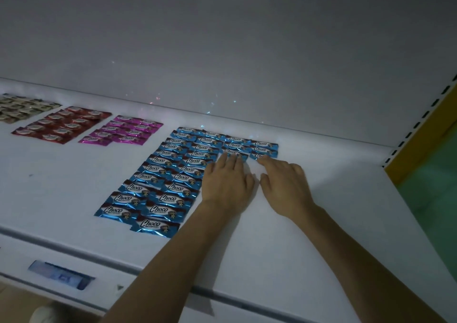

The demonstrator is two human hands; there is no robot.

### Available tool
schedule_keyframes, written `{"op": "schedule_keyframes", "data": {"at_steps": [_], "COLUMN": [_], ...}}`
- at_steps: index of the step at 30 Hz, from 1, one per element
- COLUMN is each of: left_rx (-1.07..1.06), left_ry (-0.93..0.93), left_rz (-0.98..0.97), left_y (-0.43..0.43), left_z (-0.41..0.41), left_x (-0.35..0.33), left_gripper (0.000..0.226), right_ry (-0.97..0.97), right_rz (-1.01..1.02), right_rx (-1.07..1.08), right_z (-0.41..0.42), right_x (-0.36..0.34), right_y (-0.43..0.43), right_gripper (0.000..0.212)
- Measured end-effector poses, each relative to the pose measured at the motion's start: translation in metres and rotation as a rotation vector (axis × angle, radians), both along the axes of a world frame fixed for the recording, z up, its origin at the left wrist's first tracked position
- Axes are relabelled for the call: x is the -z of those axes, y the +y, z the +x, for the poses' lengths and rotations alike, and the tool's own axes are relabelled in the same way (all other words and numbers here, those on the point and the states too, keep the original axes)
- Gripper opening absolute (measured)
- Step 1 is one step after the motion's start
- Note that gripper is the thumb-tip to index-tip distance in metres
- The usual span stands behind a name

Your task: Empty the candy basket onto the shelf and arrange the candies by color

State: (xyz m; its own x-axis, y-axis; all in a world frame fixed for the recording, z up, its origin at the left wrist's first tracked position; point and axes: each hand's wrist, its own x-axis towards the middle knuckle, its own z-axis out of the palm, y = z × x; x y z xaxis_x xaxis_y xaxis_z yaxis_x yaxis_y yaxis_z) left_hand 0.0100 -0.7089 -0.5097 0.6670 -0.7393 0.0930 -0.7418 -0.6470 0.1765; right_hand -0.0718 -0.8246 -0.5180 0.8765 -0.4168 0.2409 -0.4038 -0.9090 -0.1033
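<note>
Obs: your left hand (228, 184) lies flat on the shelf (321, 223), fingers straight and close together, tips resting on the near wrapper (243, 157) of the third blue column; it holds nothing. Your right hand (288, 186) is just beside it, fingers loosely spread, forefinger touching the near wrapper (254, 155) of the fourth column; nothing gripped there either. Blue candies (173, 174) sit in a block of columns left of your hands, two long ones and two short ones at the back. Pink candies (123, 132), red candies (61, 127) and a pale group (22, 107) lie further left, each apart from its neighbour. Basket not in view, and no loose candy shows on the shelf. Judgement: sorting looks nearly done, and the step in hand is squaring up the last blue pieces. Handling: these are light, flat foil-wrapped bars, and the foil probably slides easily on the smooth painted shelf, so a fingertip push from the near edge should move one without lifting. Expect a nudged piece to shove its overlapping neighbours. If you must lift one, pinch a crimped end of the wrapper, not the middle, and press lightly; the foil looks likely to crease
</note>
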Motion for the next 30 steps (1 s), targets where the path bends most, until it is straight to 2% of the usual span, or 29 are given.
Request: {"op": "schedule_keyframes", "data": {"at_steps": [8,17,23,30], "left_rx": [0.020,0.022,-0.027,-0.081], "left_ry": [-0.038,-0.073,-0.169,-0.088], "left_rz": [0.040,-0.033,-0.024,0.065], "left_y": [-0.004,-0.004,0.007,0.018], "left_z": [0.002,0.002,-0.009,-0.013], "left_x": [0.003,0.008,0.003,-0.001], "left_gripper": [0.061,0.058,0.056,0.065], "right_ry": [-0.031,-0.021,-0.095,-0.076], "right_rz": [0.009,0.051,0.095,0.069], "right_rx": [-0.006,-0.043,-0.061,-0.042], "right_z": [-0.001,0.001,0.001,0.001], "right_x": [0.001,0.003,0.005,0.006], "right_y": [-0.001,-0.002,-0.005,-0.006], "right_gripper": [0.042,0.042,0.044,0.046]}}
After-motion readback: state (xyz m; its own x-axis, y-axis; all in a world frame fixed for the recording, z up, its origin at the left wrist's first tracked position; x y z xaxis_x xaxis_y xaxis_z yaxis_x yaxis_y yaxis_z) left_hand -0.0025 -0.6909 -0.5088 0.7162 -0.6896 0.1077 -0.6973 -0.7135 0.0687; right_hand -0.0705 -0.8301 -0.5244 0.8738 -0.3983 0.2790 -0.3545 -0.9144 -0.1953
